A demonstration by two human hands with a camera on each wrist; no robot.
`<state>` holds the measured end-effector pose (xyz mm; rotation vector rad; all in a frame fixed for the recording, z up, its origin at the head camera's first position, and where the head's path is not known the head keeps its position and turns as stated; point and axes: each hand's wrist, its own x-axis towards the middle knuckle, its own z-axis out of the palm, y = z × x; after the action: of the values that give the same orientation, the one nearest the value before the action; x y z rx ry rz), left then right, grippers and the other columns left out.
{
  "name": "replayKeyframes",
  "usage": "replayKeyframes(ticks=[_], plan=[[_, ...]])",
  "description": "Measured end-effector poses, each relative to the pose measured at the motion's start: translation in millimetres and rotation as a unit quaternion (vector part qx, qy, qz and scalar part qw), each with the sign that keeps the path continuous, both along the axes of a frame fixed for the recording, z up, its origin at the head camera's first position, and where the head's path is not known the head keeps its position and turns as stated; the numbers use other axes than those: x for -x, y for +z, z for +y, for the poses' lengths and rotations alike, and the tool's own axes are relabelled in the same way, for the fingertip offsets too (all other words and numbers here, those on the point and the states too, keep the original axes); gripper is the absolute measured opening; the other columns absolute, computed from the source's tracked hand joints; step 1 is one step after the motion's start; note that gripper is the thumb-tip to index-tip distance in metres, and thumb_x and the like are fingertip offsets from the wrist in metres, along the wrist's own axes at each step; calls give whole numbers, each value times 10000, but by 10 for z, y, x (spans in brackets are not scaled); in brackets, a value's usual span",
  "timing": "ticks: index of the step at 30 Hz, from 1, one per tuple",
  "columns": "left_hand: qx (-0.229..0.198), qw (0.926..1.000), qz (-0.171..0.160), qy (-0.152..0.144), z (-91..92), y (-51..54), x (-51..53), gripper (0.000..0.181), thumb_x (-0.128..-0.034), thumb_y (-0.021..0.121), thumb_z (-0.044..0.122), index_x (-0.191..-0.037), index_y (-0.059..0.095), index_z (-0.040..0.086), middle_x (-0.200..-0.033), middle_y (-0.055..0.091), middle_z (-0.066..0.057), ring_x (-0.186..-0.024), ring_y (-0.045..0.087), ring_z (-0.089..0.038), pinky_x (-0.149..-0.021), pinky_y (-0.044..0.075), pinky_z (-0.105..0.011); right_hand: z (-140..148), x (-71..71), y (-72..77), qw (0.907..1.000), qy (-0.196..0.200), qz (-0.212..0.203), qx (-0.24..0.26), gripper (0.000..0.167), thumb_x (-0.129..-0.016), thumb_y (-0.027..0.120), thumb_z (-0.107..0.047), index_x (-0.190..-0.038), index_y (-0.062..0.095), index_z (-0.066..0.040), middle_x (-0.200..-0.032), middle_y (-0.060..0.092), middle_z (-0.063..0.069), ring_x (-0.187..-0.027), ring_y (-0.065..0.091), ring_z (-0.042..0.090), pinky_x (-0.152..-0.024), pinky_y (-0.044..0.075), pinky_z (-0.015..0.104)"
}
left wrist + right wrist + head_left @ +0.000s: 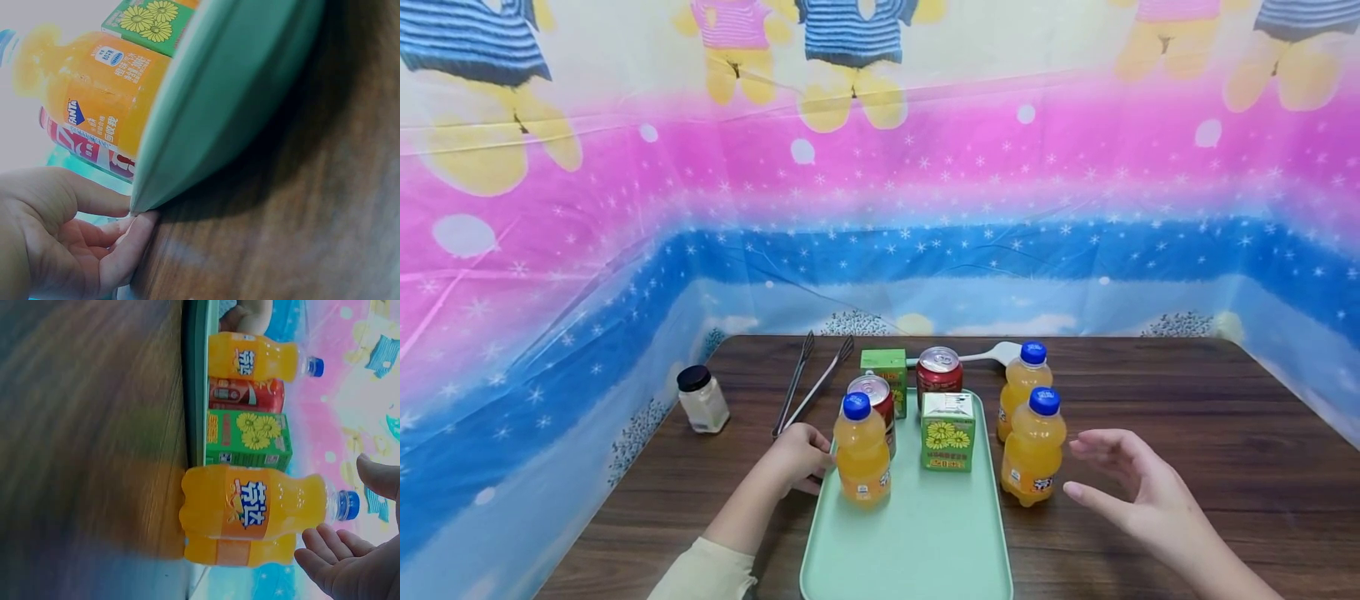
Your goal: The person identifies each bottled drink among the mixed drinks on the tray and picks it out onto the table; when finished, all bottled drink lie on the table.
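Tray (910, 542) rim is pinched between thumb and finger of left hand (801, 454). Right hand (1138, 487) is held with thumb and fingers wide apart, nothing gripped. Near bottle (1033, 467), marked 芬达, is just left of the right fingertips, off the tray. Far bottle (1025, 379) is partly hidden behind it, farther from those fingers. Just right of the left fingers, tray bottle (861, 454) is labelled FANTA, with 回收我 readable. Red can (880, 392) is seen behind it, lettering unclear. Carton (947, 437), printed with yellow flowers, is placed on the tray between both hands.
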<state>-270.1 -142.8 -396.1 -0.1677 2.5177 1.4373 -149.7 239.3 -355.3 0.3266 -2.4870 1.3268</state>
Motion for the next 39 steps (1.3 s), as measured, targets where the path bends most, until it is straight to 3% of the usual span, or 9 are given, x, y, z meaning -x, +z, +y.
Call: replayKeyframes(ticks=[11,19,29,39], plan=[[-48,10000,52,-21,0,-12,-1,130,-839,642,-20,-924,547,-46,-853,572,-153,-688,619,-241,-541,565,-376,-118,-131,-35,9955,649,-596,360,473,-802,750,-210,-1181,502,-72,-1151,587,76,-1037,582,123,-853,497,246],[0,10000,69,0,-5,-17,7,125,-845,641,-14,-921,546,-43,-862,562,-154,-697,609,-247,-540,566,-370,-204,-146,-75,9900,935,-921,518,479,-795,754,-216,-1177,500,-76,-1146,573,91,-1077,569,206,-874,486,243],[-22,10000,89,-30,3,-10,-8,121,-848,637,-19,-920,542,-43,-860,556,-152,-698,604,-246,-541,566,-374,-238,-119,-67,9913,982,-760,435,468,-797,752,-231,-1165,507,-78,-1137,580,92,-1058,580,211,-866,495,259],[-48,10000,53,-5,3,-15,6,138,-841,642,-22,-930,539,-47,-863,564,-154,-686,614,-245,-544,566,-385,-338,-68,-55,9858,1280,-805,728,459,-804,745,-190,-1167,502,-48,-1158,569,128,-1076,573,220,-882,485,246]])
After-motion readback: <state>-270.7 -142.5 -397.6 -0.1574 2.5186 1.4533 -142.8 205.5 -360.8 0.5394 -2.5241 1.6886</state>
